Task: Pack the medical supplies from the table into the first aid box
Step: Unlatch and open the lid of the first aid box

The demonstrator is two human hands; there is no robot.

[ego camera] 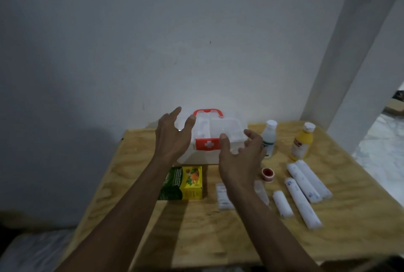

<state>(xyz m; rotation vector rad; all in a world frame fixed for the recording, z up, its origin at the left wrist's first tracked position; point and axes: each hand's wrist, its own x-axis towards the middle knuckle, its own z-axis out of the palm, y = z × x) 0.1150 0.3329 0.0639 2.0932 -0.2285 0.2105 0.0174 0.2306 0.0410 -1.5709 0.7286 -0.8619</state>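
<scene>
A white first aid box (215, 132) with a red handle and a red cross latch stands at the back of the wooden table (218, 228), lid down. My left hand (172, 136) hovers open at its left side. My right hand (240, 158) is open in front of its right half, fingers spread, holding nothing. On the table lie a green-yellow carton (185, 183), a flat white packet (223, 196), a red tape roll (267, 174), several white bandage rolls (303, 188), a white bottle (269, 138) and a yellow bottle (301, 141).
A white wall rises right behind the box. A white pillar (349, 53) stands at the back right, with pale floor beyond the table's right edge. A small clear item (261, 191) lies partly hidden under my right forearm.
</scene>
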